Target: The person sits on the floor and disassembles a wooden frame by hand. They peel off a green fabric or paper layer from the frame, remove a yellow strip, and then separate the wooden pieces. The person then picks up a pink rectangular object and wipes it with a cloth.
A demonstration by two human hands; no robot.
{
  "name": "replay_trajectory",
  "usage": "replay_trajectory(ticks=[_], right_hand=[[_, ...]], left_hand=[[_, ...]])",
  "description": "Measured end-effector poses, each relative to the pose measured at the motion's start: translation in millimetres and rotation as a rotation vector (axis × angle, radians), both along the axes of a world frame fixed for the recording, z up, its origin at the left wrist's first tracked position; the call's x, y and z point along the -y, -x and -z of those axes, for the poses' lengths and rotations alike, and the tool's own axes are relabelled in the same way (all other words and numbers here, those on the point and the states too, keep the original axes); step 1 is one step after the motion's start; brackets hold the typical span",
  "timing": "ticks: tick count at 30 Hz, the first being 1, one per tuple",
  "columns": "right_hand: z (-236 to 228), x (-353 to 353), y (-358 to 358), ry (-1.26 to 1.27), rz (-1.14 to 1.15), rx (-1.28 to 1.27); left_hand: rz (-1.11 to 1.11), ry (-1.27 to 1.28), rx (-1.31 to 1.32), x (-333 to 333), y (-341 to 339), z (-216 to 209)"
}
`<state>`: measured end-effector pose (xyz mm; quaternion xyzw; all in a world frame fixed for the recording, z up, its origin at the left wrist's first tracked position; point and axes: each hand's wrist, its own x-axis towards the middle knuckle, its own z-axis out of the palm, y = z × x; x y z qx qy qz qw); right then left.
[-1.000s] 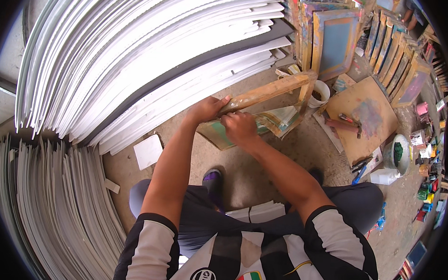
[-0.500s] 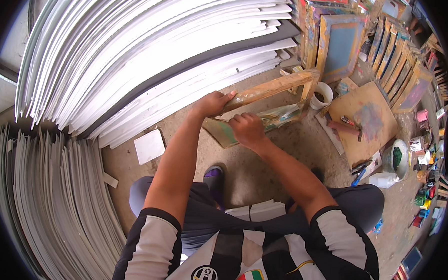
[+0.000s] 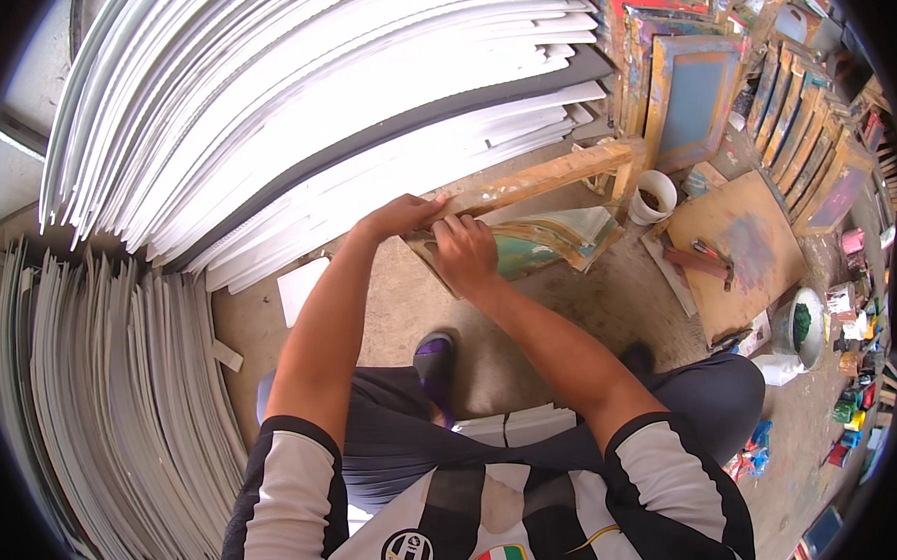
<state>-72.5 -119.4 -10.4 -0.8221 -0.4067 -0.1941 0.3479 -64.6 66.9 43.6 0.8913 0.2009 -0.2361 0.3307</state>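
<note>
A wooden screen-printing frame (image 3: 563,172) is held up tilted in front of me. My left hand (image 3: 403,216) is closed round its left end. Close beside it, my right hand (image 3: 467,253) is curled shut at the same end, on the edge of a green-and-tan stained mesh sheet (image 3: 540,246). Farther right the sheet hangs loose from the wood and curls over on itself. Its edge under my right fingers is hidden by the hand.
White sheets (image 3: 306,104) are piled beyond my left arm, grey sheets (image 3: 113,396) at left. On the right stand a white bucket (image 3: 653,198), a stained board (image 3: 745,258) bearing a hammer (image 3: 704,264), stacked frames (image 3: 689,95) and a bowl of green paint (image 3: 799,330). Bundled sheets (image 3: 522,425) lie between my feet.
Both hands have shifted left, the right one now nearer the frame's left end and my left hand. More of the mesh sheet shows, curling loose at the right.
</note>
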Motion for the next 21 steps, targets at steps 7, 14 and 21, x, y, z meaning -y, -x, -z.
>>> replay_trajectory(ticks=[7,14,21], right_hand=[[12,-8,-1,-0.145,0.032,0.090],[21,4,3,-0.145,-0.089,0.193],[21,19,6,-0.182,-0.190,0.247]], left_hand=[[-0.040,0.084,0.085,15,5,-6],[-0.087,0.088,0.099,4,4,11],[-0.027,0.088,0.118,11,11,5]])
